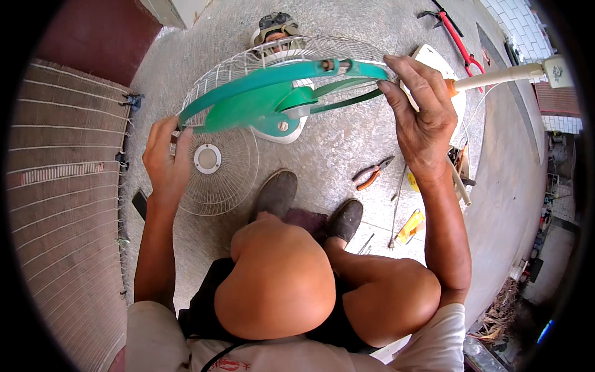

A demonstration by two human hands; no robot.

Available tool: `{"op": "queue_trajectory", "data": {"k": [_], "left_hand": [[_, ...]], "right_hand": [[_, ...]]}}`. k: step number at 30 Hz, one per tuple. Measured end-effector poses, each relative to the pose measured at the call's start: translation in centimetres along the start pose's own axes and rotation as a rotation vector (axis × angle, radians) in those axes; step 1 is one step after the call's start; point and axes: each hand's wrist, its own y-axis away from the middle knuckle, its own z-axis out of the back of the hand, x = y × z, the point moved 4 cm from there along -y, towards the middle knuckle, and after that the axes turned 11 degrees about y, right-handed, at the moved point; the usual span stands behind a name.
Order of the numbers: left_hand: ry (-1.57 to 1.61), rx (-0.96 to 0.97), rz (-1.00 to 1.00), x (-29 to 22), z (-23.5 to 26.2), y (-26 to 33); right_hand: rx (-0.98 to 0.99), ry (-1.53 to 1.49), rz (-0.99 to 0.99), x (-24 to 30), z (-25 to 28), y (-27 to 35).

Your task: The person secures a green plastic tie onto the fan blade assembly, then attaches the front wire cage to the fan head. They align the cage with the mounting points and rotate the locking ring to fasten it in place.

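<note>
A green plastic ring band (260, 77), apparently a fan guard's clamp ring, is stretched between my two hands. My left hand (166, 155) pinches its left end, and the fingers of my right hand (421, 105) are closed on its right end. A small screw joint shows at the top of the band. Behind and below it are green fan blades (238, 108), partly blurred, in front of a white wire rear grille (217, 67). The loose round front grille (232, 180) lies on the floor beneath my left hand.
Pliers (374, 172) and a yellow-handled tool (409, 228) lie on the concrete to the right. Farther off are long red-handled cutters (457, 43), a pale pole (499, 75) and a white base (437, 62). A dark phone-like object (140, 203) lies beside the left bamboo-like screen (68, 186).
</note>
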Motion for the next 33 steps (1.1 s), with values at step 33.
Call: {"op": "queue_trajectory", "data": {"k": [33], "left_hand": [[-0.221,0.064,-0.113,-0.5,0.9,-1.2]], "right_hand": [[-0.129,0.130,0.116,-2.9,-1.8,1.9]]}}
